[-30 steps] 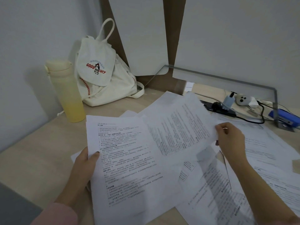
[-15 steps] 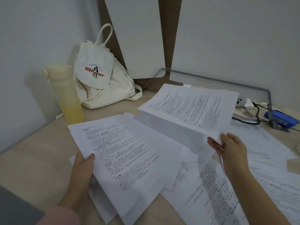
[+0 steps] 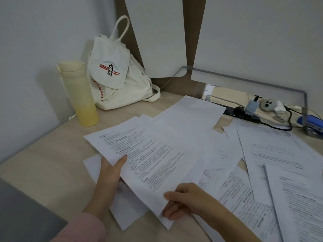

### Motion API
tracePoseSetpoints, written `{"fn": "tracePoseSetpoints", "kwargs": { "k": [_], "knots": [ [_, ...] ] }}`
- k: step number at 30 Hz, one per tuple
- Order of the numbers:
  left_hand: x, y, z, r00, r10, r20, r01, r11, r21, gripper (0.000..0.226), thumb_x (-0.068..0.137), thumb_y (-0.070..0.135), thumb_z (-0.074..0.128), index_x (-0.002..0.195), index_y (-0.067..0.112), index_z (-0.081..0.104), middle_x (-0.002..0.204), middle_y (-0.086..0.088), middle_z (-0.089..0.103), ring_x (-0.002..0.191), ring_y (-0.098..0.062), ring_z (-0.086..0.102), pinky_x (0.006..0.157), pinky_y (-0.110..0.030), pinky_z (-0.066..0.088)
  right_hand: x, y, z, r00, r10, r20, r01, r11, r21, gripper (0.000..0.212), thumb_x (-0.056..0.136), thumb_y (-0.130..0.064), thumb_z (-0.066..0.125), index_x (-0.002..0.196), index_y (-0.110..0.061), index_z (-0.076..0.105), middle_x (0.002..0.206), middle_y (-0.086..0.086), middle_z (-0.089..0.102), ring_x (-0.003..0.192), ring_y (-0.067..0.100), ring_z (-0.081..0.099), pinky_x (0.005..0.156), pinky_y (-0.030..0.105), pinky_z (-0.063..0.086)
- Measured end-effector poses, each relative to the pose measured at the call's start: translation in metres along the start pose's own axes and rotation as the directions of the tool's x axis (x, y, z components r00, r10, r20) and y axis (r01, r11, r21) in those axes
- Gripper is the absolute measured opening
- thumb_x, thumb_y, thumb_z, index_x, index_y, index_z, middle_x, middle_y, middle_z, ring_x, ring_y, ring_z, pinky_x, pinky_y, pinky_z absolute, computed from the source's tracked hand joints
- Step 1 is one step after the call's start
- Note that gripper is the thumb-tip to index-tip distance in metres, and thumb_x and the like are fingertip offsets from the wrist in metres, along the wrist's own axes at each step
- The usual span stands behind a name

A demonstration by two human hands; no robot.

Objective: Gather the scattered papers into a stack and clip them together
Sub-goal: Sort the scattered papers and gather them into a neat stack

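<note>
On the pale desk [image 3: 43, 163], we hold a fanned sheaf of papers [image 3: 148, 154]: our left hand [image 3: 108, 173] grips its left edge, thumb on top, our right hand [image 3: 183, 199] pinches the near corner, probably to square the edges. The printed white sheets sit skewed; other loose sheets [image 3: 272, 151] lie scattered rightward.

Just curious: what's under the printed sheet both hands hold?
More white sheets fan out under the printed sheet, which the left hand and right hand pinch. How many lie beneath is covered.
</note>
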State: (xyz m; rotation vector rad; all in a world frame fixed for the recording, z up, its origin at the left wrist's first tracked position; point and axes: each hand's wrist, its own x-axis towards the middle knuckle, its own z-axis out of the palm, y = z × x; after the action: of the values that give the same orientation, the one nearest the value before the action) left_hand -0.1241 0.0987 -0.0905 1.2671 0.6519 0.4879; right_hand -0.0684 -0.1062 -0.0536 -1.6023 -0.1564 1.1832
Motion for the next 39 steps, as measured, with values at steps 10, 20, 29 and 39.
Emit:
{"fn": "tracePoseSetpoints", "kwargs": {
  "k": [10,20,29,39],
  "knots": [
    [0.016,0.020,-0.046,0.987,0.123,-0.108,-0.084,0.945,0.316,0.031,0.093,0.006,0.045,0.121,0.014,0.055,0.116,-0.003,0.060,0.106,-0.025,0.057,0.090,-0.041,0.045,-0.003,-0.001,-0.038,0.878,-0.120,-0.462,0.211,0.966,0.149,0.035,0.089,-0.010,0.055,0.123,-0.005,0.053,0.105,0.010,0.065,0.105,0.024,0.061,0.100,0.036,0.045],
    [0.022,0.016,-0.059,0.995,0.043,-0.087,0.004,0.875,0.484,0.028,0.096,0.017,0.041,0.121,0.017,0.054,0.116,-0.004,0.060,0.104,-0.027,0.057,0.086,-0.041,0.044,0.010,-0.015,-0.029,0.964,-0.034,-0.264,0.197,0.757,0.623,0.017,0.089,-0.001,0.046,0.099,0.004,0.058,0.115,0.025,0.060,0.106,0.034,0.060,0.083,0.040,0.056],
    [0.025,0.022,-0.065,0.980,0.097,-0.176,0.017,0.833,0.554,0.027,0.097,0.022,0.036,0.120,0.013,0.048,0.110,-0.001,0.055,0.102,-0.026,0.053,0.097,-0.046,0.040,0.029,-0.023,-0.056,0.764,-0.102,-0.637,0.231,0.965,0.123,0.043,0.092,-0.016,0.047,0.134,-0.012,0.045,0.137,0.007,0.047,0.128,0.025,0.041,0.109,0.041,0.031],
    [0.024,0.012,-0.064,0.977,0.154,-0.150,-0.038,0.809,0.587,0.013,0.097,0.022,0.035,0.097,0.013,0.044,0.083,0.000,0.049,0.087,-0.021,0.046,0.079,-0.035,0.033,0.061,-0.043,-0.081,0.718,-0.304,-0.626,-0.151,0.810,-0.567,0.059,0.082,-0.028,0.065,0.133,-0.010,0.041,0.131,0.012,0.048,0.121,0.030,0.043,0.087,0.034,0.041]
  ]
}}
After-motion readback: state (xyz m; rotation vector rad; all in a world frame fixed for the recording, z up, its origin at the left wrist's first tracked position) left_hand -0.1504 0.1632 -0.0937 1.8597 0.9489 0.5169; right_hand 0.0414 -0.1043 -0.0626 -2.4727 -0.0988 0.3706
